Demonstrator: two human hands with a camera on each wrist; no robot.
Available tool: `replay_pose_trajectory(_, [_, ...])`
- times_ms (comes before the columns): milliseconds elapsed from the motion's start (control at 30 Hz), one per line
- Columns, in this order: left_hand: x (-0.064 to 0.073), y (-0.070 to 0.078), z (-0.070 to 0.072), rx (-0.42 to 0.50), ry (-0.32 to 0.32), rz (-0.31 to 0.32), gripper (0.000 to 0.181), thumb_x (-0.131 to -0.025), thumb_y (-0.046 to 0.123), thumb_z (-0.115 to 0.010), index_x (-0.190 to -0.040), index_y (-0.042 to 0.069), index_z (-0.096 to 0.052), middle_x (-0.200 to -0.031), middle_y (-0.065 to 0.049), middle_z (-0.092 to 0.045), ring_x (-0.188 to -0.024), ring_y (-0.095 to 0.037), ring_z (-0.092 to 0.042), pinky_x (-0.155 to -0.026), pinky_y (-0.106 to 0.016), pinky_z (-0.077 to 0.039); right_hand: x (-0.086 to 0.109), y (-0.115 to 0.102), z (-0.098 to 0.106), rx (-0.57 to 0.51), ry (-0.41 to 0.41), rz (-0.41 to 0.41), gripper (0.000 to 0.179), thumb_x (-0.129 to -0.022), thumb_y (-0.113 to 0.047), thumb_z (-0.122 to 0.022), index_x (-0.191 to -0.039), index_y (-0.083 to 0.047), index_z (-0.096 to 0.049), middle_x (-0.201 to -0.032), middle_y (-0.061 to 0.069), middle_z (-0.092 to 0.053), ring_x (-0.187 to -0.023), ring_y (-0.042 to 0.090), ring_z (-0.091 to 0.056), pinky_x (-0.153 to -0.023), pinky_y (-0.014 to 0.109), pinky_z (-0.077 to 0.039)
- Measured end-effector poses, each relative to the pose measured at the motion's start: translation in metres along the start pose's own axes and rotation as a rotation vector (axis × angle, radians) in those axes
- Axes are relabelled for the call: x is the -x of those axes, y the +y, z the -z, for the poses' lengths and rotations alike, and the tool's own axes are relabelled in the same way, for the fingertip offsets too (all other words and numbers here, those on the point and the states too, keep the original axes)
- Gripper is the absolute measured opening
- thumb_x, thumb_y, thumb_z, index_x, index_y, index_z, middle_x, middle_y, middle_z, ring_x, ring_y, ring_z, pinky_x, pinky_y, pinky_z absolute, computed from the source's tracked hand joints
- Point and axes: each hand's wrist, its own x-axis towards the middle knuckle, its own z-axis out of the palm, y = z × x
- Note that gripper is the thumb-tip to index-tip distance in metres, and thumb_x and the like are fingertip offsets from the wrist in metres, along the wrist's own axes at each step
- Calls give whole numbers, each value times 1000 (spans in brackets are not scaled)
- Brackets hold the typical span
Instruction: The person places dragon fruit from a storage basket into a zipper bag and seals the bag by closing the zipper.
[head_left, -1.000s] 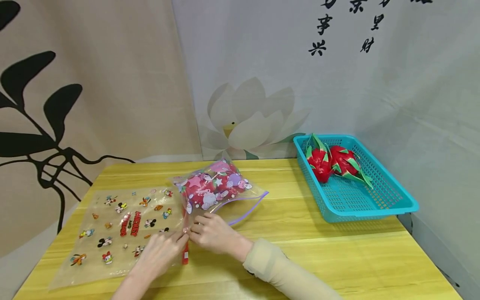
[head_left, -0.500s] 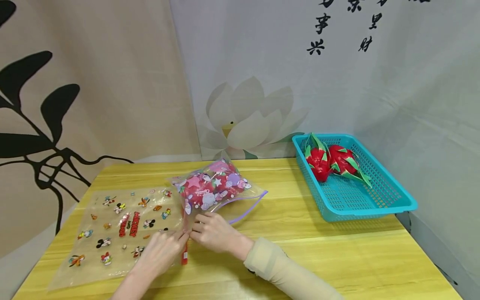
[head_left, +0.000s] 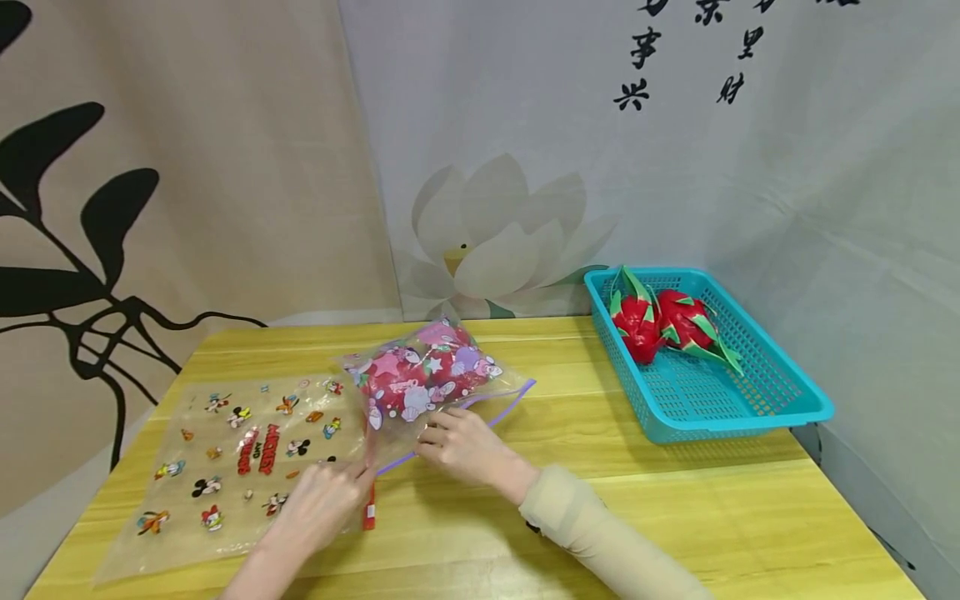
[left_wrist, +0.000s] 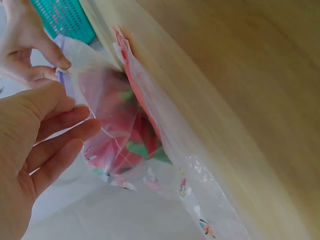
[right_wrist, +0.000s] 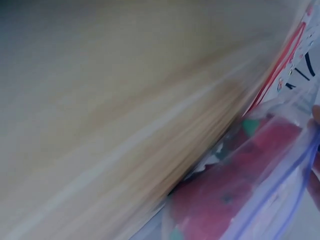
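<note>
A clear zip bag (head_left: 431, 375) with pink and purple cartoon prints lies at the middle of the table, with red and green fruit inside (left_wrist: 125, 130). My left hand (head_left: 330, 500) pinches the near left corner of its purple zip strip (left_wrist: 64, 82). Farther right along the same strip, my right hand (head_left: 468, 450) pinches the edge between thumb and fingers. To the right of that hand the strip's two sides stand apart (right_wrist: 295, 185). Beside my left hand, a second clear bag (head_left: 225, 467) with cartoon prints and a red zip edge (left_wrist: 132, 75) lies flat.
A blue plastic basket (head_left: 750, 417) stands at the table's right side. In its back left part lie two red dragon fruits (head_left: 636, 329) with green scales. A printed cloth (head_left: 510, 100) hangs behind the wooden table (head_left: 600, 508).
My right hand has slid right and slightly away along the zip strip, uncovering the purple strip near my left hand. The left hand stays at the bag's corner.
</note>
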Motion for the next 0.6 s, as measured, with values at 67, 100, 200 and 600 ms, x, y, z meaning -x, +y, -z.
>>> replay_pose_trajectory(67, [0, 0, 0, -5, 3, 1, 33, -56, 6, -81, -85, 10, -65, -71, 1, -68, -48, -11, -50, -37, -17, -28, 4, 5, 0, 9, 28, 17, 5, -83, -25, -70, -85, -26, -74, -83, -16, -71, -84, 6, -63, -78, 21, -53])
replay_pose_trajectory(100, [0, 1, 1, -8, 3, 3, 34, -56, 7, -81, -87, 10, -66, -72, 1, -68, -48, -11, -50, -37, -17, -28, 6, 7, 0, 12, 38, 24, 6, -83, -24, -70, -86, -26, -74, -83, -16, -71, -83, 7, -63, -79, 21, -54])
replay_pose_trajectory(200, [0, 1, 0, -12, 16, 3, 33, -57, 7, -81, -86, 11, -66, -72, 2, -68, -47, -11, -49, -37, -17, -27, 13, 13, -1, 11, 49, 32, 7, -82, -23, -70, -87, -25, -74, -83, -15, -71, -83, 7, -63, -79, 21, -54])
replay_pose_trajectory(600, [-4, 2, 1, 53, 70, -28, 27, -57, 7, -82, -74, 9, -61, -68, 0, -66, -48, -11, -51, -38, -17, -35, 33, 30, 7, 29, 49, -24, 10, -78, -25, -73, -88, -23, -75, -85, -12, -73, -86, 10, -65, -82, 23, -55])
